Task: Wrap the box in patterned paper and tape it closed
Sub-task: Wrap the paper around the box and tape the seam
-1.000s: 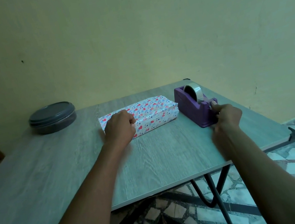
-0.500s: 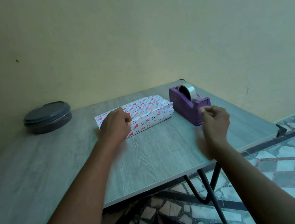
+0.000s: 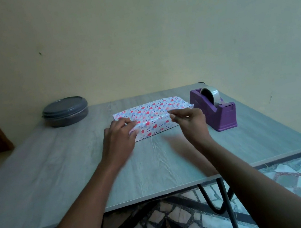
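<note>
Box is fully covered in heart-patterned paper and lies flat near the far edge of the tabletop, just beside the purple tape dispenser at the far right corner.

Left hand rests on the box's near-left end, fingers curled onto the paper, apparently pinning a fold. Right hand hovers over the near-right part of the box, thumb and forefinger pinched together. Probably a strip of clear tape between them, but the tape itself isn't visible, so can't confirm.

Judgement: taping stage, wrap nearly done.

Risks:
- Clear tape curls and sticks to itself or to the fingers before it lands, because it's held at one end only.
- Left hand eases off, the fold springs open and the seam gets taped slack or crooked.
- Strip lands off the seam and peeling it back tears the thin paper.
- Pressing down on the right end slides the box into the dispenser, since the two nearly touch.

Round lidded container sits at the far left corner, well apart.
</note>
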Demonstrator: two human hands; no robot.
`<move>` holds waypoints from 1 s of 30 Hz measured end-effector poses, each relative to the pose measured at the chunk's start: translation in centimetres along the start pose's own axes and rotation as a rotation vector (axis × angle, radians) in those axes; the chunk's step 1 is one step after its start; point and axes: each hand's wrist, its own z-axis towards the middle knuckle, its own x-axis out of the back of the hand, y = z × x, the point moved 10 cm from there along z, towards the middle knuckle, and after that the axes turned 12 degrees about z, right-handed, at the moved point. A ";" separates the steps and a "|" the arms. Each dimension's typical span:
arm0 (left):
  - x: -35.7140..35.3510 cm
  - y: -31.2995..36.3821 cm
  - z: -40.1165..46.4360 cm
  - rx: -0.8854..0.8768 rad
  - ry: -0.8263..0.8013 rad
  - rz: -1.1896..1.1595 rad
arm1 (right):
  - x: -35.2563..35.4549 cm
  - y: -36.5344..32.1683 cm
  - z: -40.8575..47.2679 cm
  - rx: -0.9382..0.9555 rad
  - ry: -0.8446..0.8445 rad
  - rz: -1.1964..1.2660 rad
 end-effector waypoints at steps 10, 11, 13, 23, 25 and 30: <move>-0.1 0.5 -0.4 -0.071 0.077 0.069 | -8.2 0.8 3.9 -0.413 -0.046 0.144; -0.1 0.4 -0.4 -0.071 0.077 0.068 | -8.6 1.3 4.1 -0.456 -0.048 0.124; -0.2 0.4 -0.5 -0.078 0.081 0.061 | -8.8 2.2 4.0 -0.511 -0.041 0.044; -0.2 0.3 -0.4 -0.078 0.079 0.046 | -9.3 2.7 4.8 -0.604 -0.128 -0.228; -0.3 0.4 -0.3 -0.079 0.072 0.059 | -9.3 2.6 5.1 -0.592 -0.171 -0.285; -0.1 0.4 -0.3 -0.080 0.075 0.057 | -9.2 2.5 4.8 -0.627 -0.256 -0.375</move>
